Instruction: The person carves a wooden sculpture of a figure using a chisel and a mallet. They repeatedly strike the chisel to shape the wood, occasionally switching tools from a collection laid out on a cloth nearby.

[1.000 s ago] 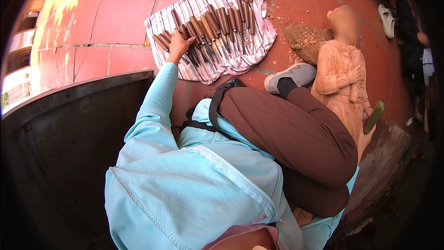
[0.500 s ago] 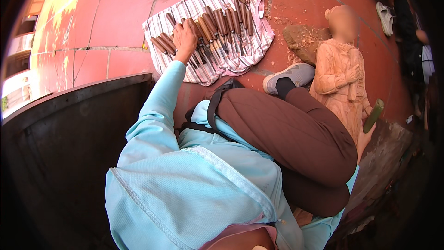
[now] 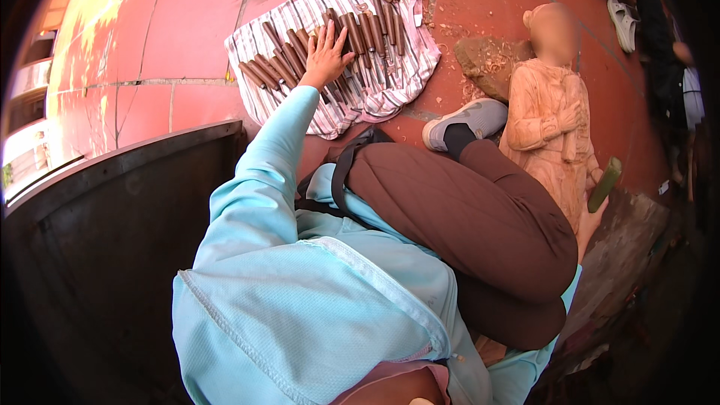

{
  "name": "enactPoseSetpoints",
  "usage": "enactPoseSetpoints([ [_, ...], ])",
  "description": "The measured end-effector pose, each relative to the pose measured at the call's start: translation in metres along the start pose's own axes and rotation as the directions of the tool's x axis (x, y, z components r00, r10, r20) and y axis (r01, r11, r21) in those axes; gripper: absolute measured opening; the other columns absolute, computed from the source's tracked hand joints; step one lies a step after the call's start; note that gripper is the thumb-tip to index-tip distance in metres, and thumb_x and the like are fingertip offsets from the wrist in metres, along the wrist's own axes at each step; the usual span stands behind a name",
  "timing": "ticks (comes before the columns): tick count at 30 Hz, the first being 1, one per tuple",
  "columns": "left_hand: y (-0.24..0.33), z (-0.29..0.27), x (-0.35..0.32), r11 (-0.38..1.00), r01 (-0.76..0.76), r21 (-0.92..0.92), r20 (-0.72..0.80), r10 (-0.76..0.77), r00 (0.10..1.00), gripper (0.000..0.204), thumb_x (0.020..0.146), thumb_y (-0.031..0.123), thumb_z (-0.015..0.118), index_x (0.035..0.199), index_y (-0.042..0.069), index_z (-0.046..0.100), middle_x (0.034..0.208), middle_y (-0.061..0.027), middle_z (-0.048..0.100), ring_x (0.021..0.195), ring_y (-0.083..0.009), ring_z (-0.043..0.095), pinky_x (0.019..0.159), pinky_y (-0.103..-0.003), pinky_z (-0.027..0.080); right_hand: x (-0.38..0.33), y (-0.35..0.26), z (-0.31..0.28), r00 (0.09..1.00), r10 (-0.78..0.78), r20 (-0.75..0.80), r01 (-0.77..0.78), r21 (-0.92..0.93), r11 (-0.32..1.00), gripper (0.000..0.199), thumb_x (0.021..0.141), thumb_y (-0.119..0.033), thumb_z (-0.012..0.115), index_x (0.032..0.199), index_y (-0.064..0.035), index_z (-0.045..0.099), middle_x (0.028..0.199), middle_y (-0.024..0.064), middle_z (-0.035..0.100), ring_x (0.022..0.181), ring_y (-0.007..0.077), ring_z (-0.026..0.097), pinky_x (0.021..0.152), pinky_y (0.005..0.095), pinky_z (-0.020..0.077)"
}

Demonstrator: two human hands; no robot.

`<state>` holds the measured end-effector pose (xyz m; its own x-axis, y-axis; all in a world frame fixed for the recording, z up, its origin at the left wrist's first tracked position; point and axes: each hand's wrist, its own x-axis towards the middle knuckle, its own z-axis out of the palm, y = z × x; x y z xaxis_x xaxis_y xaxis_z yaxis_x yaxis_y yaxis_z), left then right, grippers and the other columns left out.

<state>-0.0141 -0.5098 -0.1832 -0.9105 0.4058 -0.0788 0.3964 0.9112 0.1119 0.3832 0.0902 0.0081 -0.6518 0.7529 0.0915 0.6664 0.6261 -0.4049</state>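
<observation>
Many slender tools (image 3: 366, 33) with smooth, rounded brown handles lie beneath and on both sides of the left hand (image 3: 325, 58), its fingers straightened and fanned apart. Around those fingers spreads a softly wrinkled, striped cloth (image 3: 412, 64). Well to their right is an orange-tan carved figure (image 3: 541, 109) with grooved folds. Beside it, a blunt green cylinder (image 3: 604, 184) meets the right hand (image 3: 591, 225); its fingers are mostly hidden, so I cannot tell whether they clamp it.
</observation>
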Motion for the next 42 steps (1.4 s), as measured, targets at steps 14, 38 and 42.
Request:
enactPoseSetpoints([
  [14,-0.024,-0.011,0.017,0.985,0.054,0.162,-0.049,-0.047,0.998,0.060,0.095,0.044,0.045,0.148,0.031,0.020,0.155,-0.0136,0.014,0.142,-0.0318,0.016,0.112,-0.053,0.013,-0.005,-0.013,0.002,1.000,0.018,-0.004,-0.018,-0.004,1.000,0.064,0.085,-0.030,0.069,0.139,-0.0146,0.038,0.128,0.0149,0.054,0.116,0.0269,0.053,0.095,0.0356,0.0412],
  [38,0.043,-0.016,-0.004,0.900,0.373,-0.225,0.112,-0.356,0.928,0.029,0.068,0.021,0.063,0.083,-0.003,0.067,0.092,-0.0246,0.066,0.087,-0.0406,0.065,0.077,-0.047,0.051,-0.020,-0.056,-0.023,1.000,-0.007,-0.014,0.010,0.250,0.968,0.065,0.080,-0.014,0.071,0.135,-0.0212,0.038,0.115,0.0166,0.062,0.110,0.0330,0.060,0.088,0.0414,0.0498],
  [42,0.023,-0.012,0.006,0.526,0.531,-0.664,0.428,-0.315,0.847,0.016,0.071,0.008,0.066,0.082,-0.004,0.065,0.080,-0.0193,0.067,0.070,-0.0316,0.068,0.061,-0.039,0.055,-0.022,-0.056,-0.027,1.000,-0.009,-0.007,0.010,0.255,0.967,0.065,0.080,-0.014,0.071,0.136,-0.0210,0.038,0.114,0.0173,0.063,0.108,0.0328,0.060,0.087,0.0412,0.0506],
])
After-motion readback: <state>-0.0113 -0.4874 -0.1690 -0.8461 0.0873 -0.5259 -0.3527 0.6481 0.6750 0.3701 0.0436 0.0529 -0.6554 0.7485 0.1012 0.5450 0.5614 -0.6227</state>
